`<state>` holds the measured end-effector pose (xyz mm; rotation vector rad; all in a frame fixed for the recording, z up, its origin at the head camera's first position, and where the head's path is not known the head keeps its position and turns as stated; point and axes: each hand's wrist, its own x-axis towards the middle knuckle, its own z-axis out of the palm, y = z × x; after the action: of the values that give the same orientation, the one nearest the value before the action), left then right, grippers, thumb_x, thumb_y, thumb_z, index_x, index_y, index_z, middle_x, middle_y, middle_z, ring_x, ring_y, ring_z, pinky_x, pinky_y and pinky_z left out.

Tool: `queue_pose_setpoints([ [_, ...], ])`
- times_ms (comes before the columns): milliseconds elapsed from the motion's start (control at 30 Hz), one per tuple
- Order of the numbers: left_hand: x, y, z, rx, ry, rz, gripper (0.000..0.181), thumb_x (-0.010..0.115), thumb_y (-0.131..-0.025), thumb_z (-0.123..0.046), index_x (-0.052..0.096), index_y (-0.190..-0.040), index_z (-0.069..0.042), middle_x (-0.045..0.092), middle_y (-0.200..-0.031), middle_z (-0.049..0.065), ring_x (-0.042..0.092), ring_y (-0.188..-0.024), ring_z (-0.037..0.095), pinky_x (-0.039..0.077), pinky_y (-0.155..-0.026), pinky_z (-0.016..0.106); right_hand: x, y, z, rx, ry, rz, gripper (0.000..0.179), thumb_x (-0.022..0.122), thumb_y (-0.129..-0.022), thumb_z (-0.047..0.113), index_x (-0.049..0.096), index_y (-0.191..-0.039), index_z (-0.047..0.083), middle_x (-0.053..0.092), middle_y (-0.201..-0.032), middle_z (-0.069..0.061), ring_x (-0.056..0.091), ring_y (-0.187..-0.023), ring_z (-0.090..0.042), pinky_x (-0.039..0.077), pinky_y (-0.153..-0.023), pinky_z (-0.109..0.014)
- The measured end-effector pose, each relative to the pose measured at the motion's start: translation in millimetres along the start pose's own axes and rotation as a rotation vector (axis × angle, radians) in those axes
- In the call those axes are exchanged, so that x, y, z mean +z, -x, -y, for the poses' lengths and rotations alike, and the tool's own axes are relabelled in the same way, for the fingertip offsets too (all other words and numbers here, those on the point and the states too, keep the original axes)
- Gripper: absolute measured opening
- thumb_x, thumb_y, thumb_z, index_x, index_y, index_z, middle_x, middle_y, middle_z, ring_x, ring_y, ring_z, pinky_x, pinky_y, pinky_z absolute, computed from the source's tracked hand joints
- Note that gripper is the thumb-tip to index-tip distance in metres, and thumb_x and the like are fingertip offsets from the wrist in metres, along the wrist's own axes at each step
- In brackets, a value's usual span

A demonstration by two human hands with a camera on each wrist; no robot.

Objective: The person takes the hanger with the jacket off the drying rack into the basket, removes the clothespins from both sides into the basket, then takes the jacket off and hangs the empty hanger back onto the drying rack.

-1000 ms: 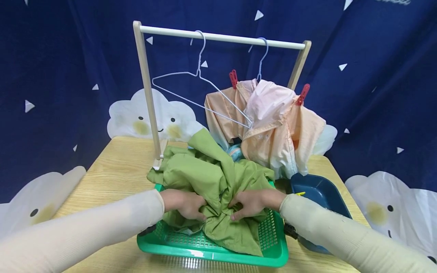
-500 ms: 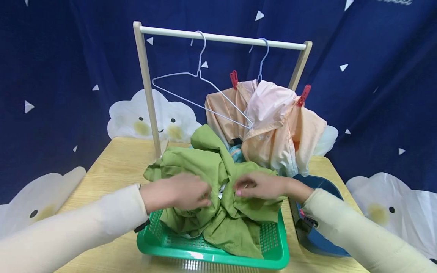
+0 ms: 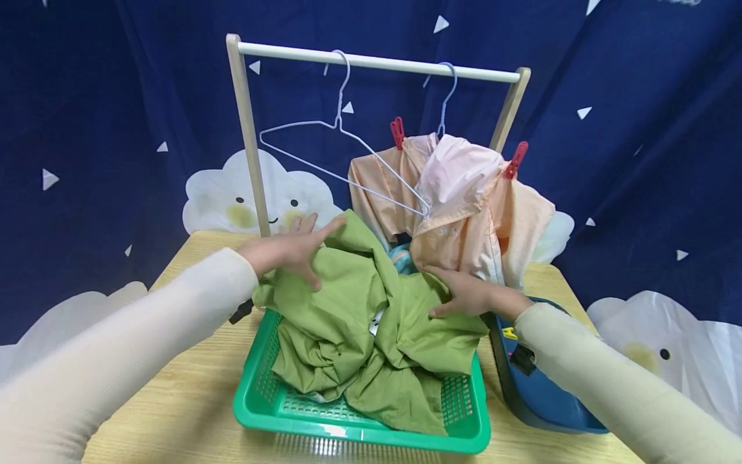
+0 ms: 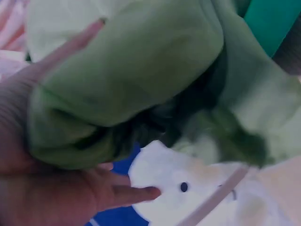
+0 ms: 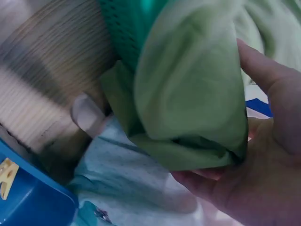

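Observation:
A crumpled green garment (image 3: 333,293) is heaped in a green plastic basket (image 3: 301,422) and spills over its far side. My left hand (image 3: 290,252) lies at the garment's far left, fingers spread; in the left wrist view, a fold of the garment lies between its thumb and its straight fingers (image 4: 136,194). On the far right part of the garment rests my right hand (image 3: 466,293), with thumb and fingers spread apart. The right wrist view shows the thumb along the cloth and the other fingers partly hidden beneath it.
Behind the basket stands a rack with a white rod (image 3: 394,63). A bare white hanger (image 3: 301,158) hangs at left. A peach-and-white garment (image 3: 464,212), with red clothespins (image 3: 514,161), hangs at right. A blue tub (image 3: 556,393) containing a yellow clothespin (image 3: 509,333) sits right of the basket.
Both hands have left the middle of the green garment and moved outward and away to its far edges. Their fingers have spread, and the bunched cloth lies flatter.

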<state>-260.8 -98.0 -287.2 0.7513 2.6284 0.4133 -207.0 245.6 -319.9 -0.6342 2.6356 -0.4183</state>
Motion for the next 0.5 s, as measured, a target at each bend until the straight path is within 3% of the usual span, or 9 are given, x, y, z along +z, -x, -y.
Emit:
queue_pose_setpoints([
  [33,2.4,-4.0,2.7,-0.015,0.002,0.041,0.128,0.089,-0.077,-0.024,-0.005,-0.163,-0.033,-0.008,-0.164,0.035,0.005,-0.150,0.060,0.015,-0.114,0.077,2,-2.4,-1,0.018,0.001,0.019,0.090,0.073,-0.094,0.030,0.019,-0.160,0.002,0.019,-0.166,-0.026,0.031,-0.146,-0.050,0.032,-0.114,-0.065],
  [133,9.6,-16.9,8.5,0.012,-0.043,0.145,0.118,0.085,-0.081,-0.025,0.001,-0.164,-0.023,0.012,-0.163,0.035,0.027,-0.147,0.055,0.026,-0.118,0.066,6,-10.2,-4,0.042,0.030,0.033,0.087,0.073,-0.094,0.027,0.022,-0.160,0.002,0.025,-0.164,-0.025,0.038,-0.144,-0.048,0.037,-0.113,-0.060],
  [200,14.1,-24.3,10.8,0.044,-0.085,0.191,0.107,0.082,-0.085,-0.025,0.009,-0.163,-0.015,0.029,-0.160,0.032,0.040,-0.143,0.048,0.033,-0.118,0.057,8,-14.3,-5,0.030,0.077,0.002,0.078,0.074,-0.093,0.022,0.033,-0.155,-0.002,0.038,-0.158,-0.026,0.049,-0.136,-0.045,0.043,-0.109,-0.056],
  [267,18.6,-30.6,12.6,0.091,-0.117,0.198,0.089,0.077,-0.089,-0.020,0.024,-0.159,-0.007,0.043,-0.154,0.027,0.044,-0.142,0.042,0.036,-0.118,0.051,9,-18.1,-7,-0.007,0.138,-0.062,0.064,0.075,-0.091,0.016,0.048,-0.145,-0.005,0.054,-0.145,-0.025,0.059,-0.124,-0.042,0.049,-0.103,-0.052],
  [400,24.5,-35.5,15.0,0.143,-0.174,0.096,0.052,0.069,-0.090,-0.007,0.052,-0.139,-0.002,0.058,-0.141,0.024,0.054,-0.133,0.041,0.042,-0.114,0.050,9,-22.9,-10,-0.078,0.206,-0.257,0.026,0.075,-0.085,0.000,0.072,-0.111,-0.001,0.075,-0.106,-0.016,0.071,-0.096,-0.033,0.056,-0.086,-0.045],
  [500,25.4,-33.7,15.1,0.136,-0.203,-0.022,0.035,0.064,-0.086,0.000,0.062,-0.121,-0.005,0.066,-0.128,0.021,0.061,-0.123,0.040,0.050,-0.104,0.052,6,-25.3,-13,-0.096,0.205,-0.383,0.015,0.069,-0.080,-0.008,0.074,-0.088,0.004,0.074,-0.085,-0.010,0.072,-0.081,-0.030,0.057,-0.076,-0.044],
])
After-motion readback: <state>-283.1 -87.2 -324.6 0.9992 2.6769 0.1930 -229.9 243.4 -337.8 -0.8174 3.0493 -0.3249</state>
